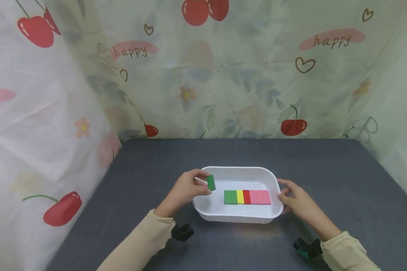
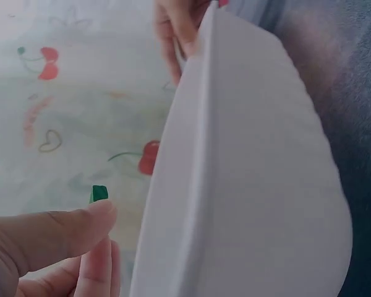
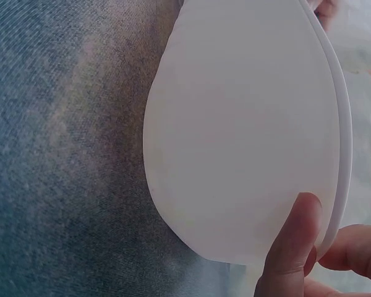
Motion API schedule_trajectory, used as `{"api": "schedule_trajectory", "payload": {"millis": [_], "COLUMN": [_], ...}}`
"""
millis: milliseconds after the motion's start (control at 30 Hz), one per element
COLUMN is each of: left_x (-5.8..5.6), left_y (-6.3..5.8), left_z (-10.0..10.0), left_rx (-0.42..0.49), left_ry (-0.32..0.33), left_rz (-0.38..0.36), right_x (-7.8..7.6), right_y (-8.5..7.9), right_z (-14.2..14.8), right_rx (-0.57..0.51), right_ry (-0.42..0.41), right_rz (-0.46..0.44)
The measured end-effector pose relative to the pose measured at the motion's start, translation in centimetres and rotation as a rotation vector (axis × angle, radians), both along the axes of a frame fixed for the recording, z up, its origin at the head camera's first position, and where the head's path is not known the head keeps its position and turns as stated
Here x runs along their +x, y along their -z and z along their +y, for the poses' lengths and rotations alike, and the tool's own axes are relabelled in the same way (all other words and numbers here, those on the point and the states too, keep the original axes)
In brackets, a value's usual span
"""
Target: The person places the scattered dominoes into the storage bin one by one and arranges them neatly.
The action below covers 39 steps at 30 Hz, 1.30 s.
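Note:
My left hand pinches a small green block between thumb and fingers above the left end of a white plastic tray. In the left wrist view only the tip of that green block shows past the thumb. Inside the tray lies a row of flat blocks: a green part, then a yellow block, a red block and a pink part. At the tray's right end, my right hand grips the rim, its thumb against the outer wall.
The tray stands on a dark grey table. Behind and beside the table hangs a pale curtain printed with cherries. A black wrist device sits by the left sleeve, and another black device by the right.

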<state>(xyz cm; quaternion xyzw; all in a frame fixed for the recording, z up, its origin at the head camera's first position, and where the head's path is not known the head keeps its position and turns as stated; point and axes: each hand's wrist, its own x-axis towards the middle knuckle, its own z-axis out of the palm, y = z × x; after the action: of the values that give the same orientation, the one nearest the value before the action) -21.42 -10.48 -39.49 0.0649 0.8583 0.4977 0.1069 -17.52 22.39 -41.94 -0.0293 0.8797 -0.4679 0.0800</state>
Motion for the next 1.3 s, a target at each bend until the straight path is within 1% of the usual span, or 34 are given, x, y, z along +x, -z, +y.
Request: {"api": "schedule_trajectory", "payload": {"millis": [133,233,333,467,633,733,900,1133,1300], "left_x": [-0.4,-0.8,-1.2,-1.5,-1.7,-1.7,-1.8,-2.0,-1.9], "left_y": [0.7,1.2,1.7,1.8,1.8,1.9,2.3,2.6,2.8], "left_z": [1.5,2.3,2.8,3.3,3.9,4.2,4.7,5.0,5.1], "left_rx": [-0.026,-0.053,-0.087,-0.145,-0.201,-0.239,-0.318,-0.398,-0.438], "left_ry": [0.067,0.101,0.120,0.142,0.178,0.185,0.169,0.169,0.186], "left_rz": [0.007,0.024,0.042,0.075,0.105,0.100,0.090,0.083,0.121], "right_x": [0.0,0.0,0.0,-0.1,-0.1,-0.1,-0.1,-0.1,-0.1], "right_y": [0.1,0.1,0.0,-0.1,-0.2,-0.1,0.0,0.0,0.0], "right_z": [-0.1,-0.1,-0.1,-0.1,0.0,0.0,0.0,0.0,0.0], "right_rx": [0.007,0.009,0.008,0.005,0.005,0.003,-0.004,0.001,0.005], "right_ry": [0.010,0.019,0.019,0.011,0.006,0.003,-0.003,0.004,0.003], "right_rz": [-0.009,-0.017,-0.023,-0.016,-0.012,-0.012,-0.011,-0.017,-0.016]}}
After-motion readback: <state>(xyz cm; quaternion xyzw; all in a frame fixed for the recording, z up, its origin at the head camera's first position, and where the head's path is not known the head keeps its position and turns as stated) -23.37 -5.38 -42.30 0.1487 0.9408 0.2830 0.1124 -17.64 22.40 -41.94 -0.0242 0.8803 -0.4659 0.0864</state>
